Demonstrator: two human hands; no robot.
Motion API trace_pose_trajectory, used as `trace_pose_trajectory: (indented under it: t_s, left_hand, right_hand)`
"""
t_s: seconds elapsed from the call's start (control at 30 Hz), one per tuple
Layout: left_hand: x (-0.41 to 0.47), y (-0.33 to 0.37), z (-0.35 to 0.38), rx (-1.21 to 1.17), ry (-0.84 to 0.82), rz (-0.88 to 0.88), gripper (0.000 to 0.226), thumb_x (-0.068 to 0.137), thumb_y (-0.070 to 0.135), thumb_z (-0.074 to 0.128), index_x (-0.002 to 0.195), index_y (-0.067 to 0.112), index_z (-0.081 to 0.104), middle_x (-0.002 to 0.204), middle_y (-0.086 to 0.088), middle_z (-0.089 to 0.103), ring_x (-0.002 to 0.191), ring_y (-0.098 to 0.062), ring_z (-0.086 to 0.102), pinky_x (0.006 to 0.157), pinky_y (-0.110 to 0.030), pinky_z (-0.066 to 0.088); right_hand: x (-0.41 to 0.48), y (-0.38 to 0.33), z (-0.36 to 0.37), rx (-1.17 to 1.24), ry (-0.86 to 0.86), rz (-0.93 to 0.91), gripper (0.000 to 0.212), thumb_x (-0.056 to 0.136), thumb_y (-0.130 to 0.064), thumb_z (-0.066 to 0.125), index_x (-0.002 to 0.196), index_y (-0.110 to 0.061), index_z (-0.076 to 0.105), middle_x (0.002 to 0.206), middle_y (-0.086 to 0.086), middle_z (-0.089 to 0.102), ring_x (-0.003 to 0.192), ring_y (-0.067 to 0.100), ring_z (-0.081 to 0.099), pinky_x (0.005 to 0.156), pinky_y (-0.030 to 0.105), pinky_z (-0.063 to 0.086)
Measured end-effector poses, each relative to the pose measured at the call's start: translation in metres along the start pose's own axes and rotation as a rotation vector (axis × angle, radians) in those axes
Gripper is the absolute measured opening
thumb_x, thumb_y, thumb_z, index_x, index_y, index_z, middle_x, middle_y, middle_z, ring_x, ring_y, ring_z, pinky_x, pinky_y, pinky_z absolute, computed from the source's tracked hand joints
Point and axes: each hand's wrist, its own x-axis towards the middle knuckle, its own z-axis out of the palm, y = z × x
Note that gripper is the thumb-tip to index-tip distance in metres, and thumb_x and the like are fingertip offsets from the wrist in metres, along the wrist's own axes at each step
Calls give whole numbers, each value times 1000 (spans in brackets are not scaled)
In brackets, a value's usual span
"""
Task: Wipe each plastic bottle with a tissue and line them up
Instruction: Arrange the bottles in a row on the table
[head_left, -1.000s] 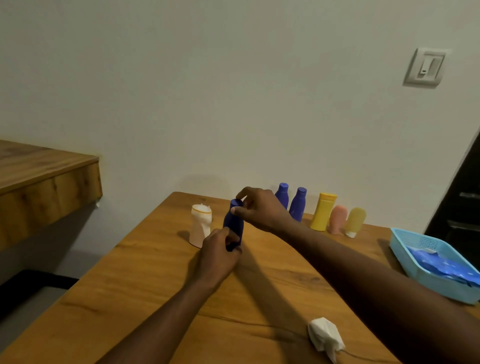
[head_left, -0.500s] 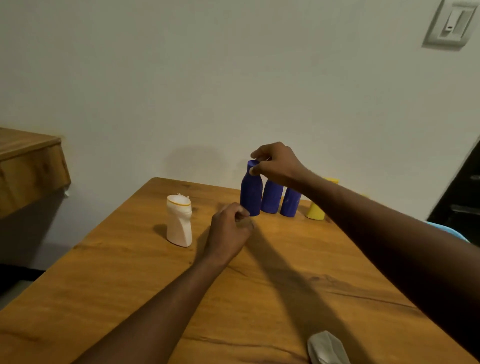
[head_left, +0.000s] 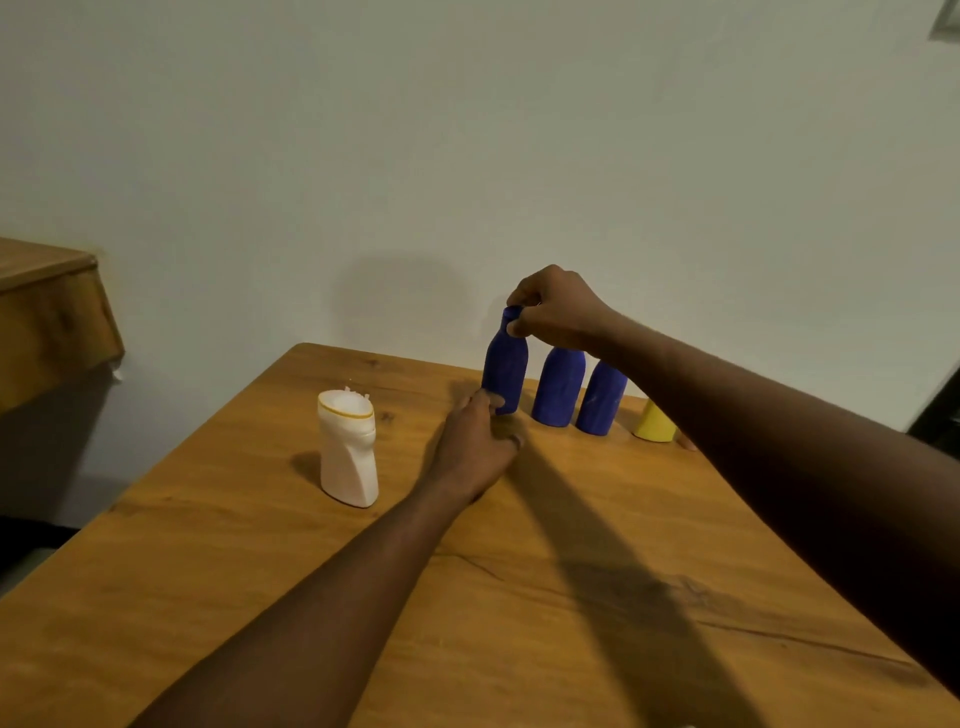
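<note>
Wooden bench (head_left: 218, 582): right hand (head_left: 563, 312) fingers pinch blue bottle (head_left: 505, 371) top; left hand (head_left: 475, 449) fingers curled, thumb touching base; white bottle (head_left: 348, 457) at 9 o'clock.

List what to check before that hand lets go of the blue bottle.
1. Held blue bottle upright: ok.
2. In line beside the two other blue bottles: ok.
3. Base flat on the table: cannot tell, left hand partly hides it.
4. Right hand off the cap: not ok, fingers pinch it.
5. White bottle lined up: not ok, stands apart.
6. Tissue within reach: cannot tell, not in view.
</note>
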Motion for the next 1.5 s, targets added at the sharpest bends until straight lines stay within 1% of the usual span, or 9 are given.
trace_pose_trajectory:
  t_s: [0.13,0.37,0.53,0.73,0.97,1.07,1.17,1.37,1.5]
  left_hand:
    - [8,-8,4,27,2,19,62,88,25,78,143,22,49,145,1,52,127,-14,54,92,-22,41]
    - [17,-13,11,54,11,46,65,88,27,78,145,20,48,145,1,53,129,-16,54,97,-26,44]
    - [16,-15,11,57,17,65,66,88,29,78,146,21,48,145,2,53,128,-15,54,94,-24,42]
    - [14,-15,9,49,30,57,64,88,28,77,145,21,48,144,3,54,130,-15,53,96,-25,43]
    - [12,-15,12,60,36,50,66,87,27,79,145,21,48,145,2,53,133,-17,52,103,-30,46]
    - [12,-15,13,78,39,59,67,86,28,80,145,21,49,144,2,54,133,-17,52,104,-32,48]
    - [12,-14,12,74,41,52,67,87,27,79,146,21,47,145,2,54,133,-17,52,100,-27,44]
    - [8,-9,6,44,47,27,67,88,25,78,147,21,46,145,1,54,130,-16,54,94,-22,42]
    - [-2,1,1,18,26,26,63,91,24,75,147,22,46,145,1,54,130,-16,54,96,-23,41]
  right_hand:
    - [6,6,4,-10,8,13,30,84,-8,71,114,-4,71,105,4,69,95,17,60,76,27,45]
    - [15,15,8,-17,25,29,26,84,-11,72,109,-5,73,104,5,71,93,17,62,70,22,45]
    - [15,15,7,-22,31,34,28,84,-11,71,111,-5,73,105,5,71,94,18,62,75,26,48]
    - [13,10,5,-35,25,23,27,83,-8,70,110,-2,73,105,8,72,98,21,65,79,29,52]
    - [15,11,6,-24,26,41,26,84,-11,73,110,-5,73,102,4,71,94,18,64,73,25,47]
    - [16,13,7,-39,26,45,27,84,-13,73,110,-6,73,103,4,71,93,17,64,72,24,47]
    - [17,15,8,-54,36,42,27,84,-14,73,110,-5,72,106,6,71,94,18,64,74,27,50]
    - [13,11,2,-95,57,17,45,86,-17,72,129,-6,62,126,8,65,112,21,60,84,26,46]
    - [-3,0,-10,-77,84,5,44,86,-19,72,127,-9,63,125,5,65,103,14,58,82,24,45]
